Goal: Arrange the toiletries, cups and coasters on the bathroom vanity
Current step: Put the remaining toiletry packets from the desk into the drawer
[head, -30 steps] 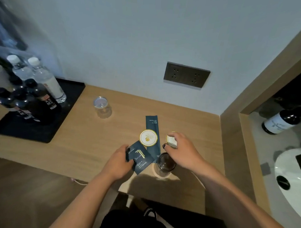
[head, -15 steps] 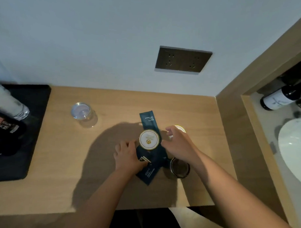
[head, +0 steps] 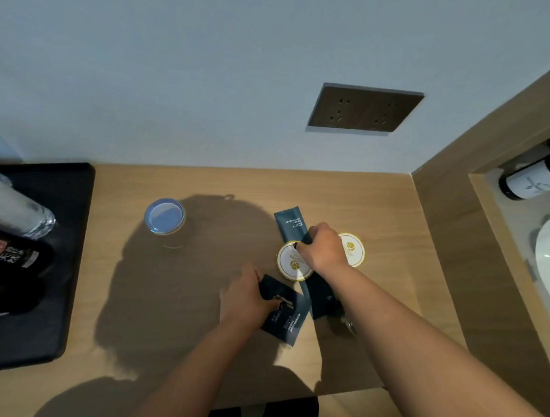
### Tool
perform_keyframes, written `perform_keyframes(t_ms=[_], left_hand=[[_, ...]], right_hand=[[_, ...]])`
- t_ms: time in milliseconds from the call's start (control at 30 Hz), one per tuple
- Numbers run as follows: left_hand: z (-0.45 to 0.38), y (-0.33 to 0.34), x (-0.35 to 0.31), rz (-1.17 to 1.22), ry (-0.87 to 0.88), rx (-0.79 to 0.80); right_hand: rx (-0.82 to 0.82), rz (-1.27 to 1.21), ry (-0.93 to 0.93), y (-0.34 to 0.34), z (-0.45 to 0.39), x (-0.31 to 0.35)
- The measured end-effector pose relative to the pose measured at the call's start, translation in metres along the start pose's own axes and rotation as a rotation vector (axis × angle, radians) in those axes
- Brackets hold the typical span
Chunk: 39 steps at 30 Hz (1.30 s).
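Mid-sort, nothing lined up yet. Left hand (head: 244,301) fingers curled round a dark sachet (head: 282,311) near the table (head: 200,346) front edge. Right hand (head: 323,249) pinches the edge of a long dark sachet (head: 292,224) where a round coaster (head: 292,265) overlaps it; second coaster (head: 353,248) peeks out just right of that hand. Glass cup (head: 165,217) stands alone, well to the left, not on a coaster. A second cup by the right forearm is mostly hidden. Left to do: straighten sachets, seat cups on coasters.
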<state>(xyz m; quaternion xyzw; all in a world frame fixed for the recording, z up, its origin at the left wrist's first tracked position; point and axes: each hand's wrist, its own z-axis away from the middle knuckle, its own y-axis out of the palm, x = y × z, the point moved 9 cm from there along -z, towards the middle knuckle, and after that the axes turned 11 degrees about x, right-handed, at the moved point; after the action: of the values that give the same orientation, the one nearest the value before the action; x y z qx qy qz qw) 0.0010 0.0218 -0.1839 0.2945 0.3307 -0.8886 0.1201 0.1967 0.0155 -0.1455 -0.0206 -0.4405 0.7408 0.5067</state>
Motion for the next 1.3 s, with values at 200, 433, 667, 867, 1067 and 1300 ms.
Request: perform_keyframes(t_ms=[200,433,667,867,1067,1300], left_hand=[[0.009,-0.042,0.012,0.319,0.042,-0.091],[0.021,-0.096,0.022,0.513,0.048,-0.228],[0.034,-0.109,0.030,0.627,0.048,-0.262],[0.046,-0.130,0.004,0.568,0.200,-0.264],[0.058,-0.143,-0.031,0.496,0.313,-0.250],[0.085,-0.145,-0.084,0.485,0.473,-0.231]], right_hand=[[-0.047,0.033,0.077,0.004,-0.015,0.000],[-0.038,0.040,0.104,0.014,-0.028,0.005],[-0.079,-0.122,0.027,0.004,-0.029,0.010],[-0.254,-0.359,-0.098,-0.042,-0.003,0.023],[-0.345,-0.581,-0.236,-0.102,0.057,0.050],[-0.280,-0.865,-0.390,-0.139,0.144,0.071]])
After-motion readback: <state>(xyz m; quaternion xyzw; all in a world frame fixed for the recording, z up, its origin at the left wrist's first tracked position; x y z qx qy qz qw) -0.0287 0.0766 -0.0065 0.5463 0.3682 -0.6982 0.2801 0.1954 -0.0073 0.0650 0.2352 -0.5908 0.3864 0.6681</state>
